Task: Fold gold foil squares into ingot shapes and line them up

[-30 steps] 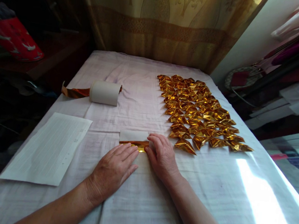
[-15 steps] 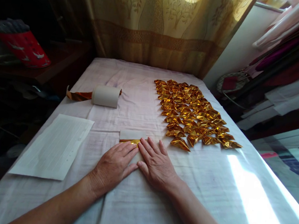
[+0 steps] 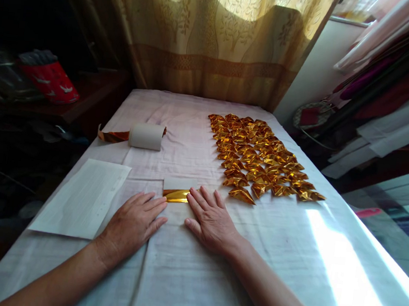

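Note:
A small sheet of paper, white at the far side with a folded shiny gold foil strip (image 3: 177, 196) along its near edge, lies on the cloth-covered table. My right hand (image 3: 212, 219) rests flat over the sheet's right end, fingers spread. At the left end, my left hand (image 3: 132, 221) lies palm down with its fingers stretched out, the tips close to the gold strip's corner. To the right sit rows of folded gold foil pieces (image 3: 259, 154), pointed at their ends.
Farther back on the left lies a white roll (image 3: 146, 136) with coppery foil trailing from it. A sheet of white paper (image 3: 82, 198) lies at the left. Beyond the table hang a curtain (image 3: 213, 71) and clothes at right; a red container (image 3: 53, 81) stands on a dark surface.
My left hand has slid left, away from my right hand, uncovering the gold strip between them. My right hand stays nearly in place. The view has shifted slightly.

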A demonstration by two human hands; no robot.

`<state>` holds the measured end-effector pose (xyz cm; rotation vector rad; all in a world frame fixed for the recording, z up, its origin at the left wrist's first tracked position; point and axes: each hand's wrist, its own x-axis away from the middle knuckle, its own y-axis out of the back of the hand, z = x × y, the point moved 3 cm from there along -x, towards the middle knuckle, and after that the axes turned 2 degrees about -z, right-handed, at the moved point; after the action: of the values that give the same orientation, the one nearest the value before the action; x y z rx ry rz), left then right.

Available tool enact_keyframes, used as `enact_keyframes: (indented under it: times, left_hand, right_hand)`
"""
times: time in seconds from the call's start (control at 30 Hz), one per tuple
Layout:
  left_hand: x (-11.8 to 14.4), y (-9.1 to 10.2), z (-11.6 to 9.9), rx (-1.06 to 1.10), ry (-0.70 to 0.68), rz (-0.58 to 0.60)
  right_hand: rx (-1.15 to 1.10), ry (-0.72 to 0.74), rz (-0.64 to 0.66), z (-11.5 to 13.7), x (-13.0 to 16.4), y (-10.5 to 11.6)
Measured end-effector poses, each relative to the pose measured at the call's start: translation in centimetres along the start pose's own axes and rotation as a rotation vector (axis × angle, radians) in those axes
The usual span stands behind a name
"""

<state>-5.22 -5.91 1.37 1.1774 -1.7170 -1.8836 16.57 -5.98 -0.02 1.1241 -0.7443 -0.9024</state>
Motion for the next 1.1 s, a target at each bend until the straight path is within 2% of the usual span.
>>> enact_keyframes:
  times: [0.17,0.3,0.4,0.5,0.8,0.93,1.1]
  left_hand:
    - [-1.0,0.6,0.2,0.028,-0.013,0.011]
    - [-0.8,0.2,0.1,0.063,-0.007,-0.028]
    - [-0.5,-0.1,-0.2,0.055,0.025,-0.059]
    - [-0.3,-0.1,-0.3,0.017,0.021,-0.071]
    - [0.1,0.5,0.5,-0.027,0.028,-0.056]
    - [1.1,0.6,1.3,-0.054,0.039,-0.047]
    - [3.0,-0.2,2.1,-0.071,0.023,-0.034]
  right_hand:
    - [0.002,0.004,-0.026,0.1,0.1,0.2]
    - [0.029,-0.015,-0.089,1.4,-0.3,0.5]
    - [0.014,0.093,-0.123,3.1,-1.0,0.5]
    - [-0.061,0.149,-0.073,3.7,-1.2,0.1]
    - [-0.090,0.038,-0.001,0.7,0.7,-0.2]
    - [-0.071,0.003,-0.019,0.2,0.9,-0.1]
    - [-0.020,-0.044,-0.071,-0.9,1.4,0.0]
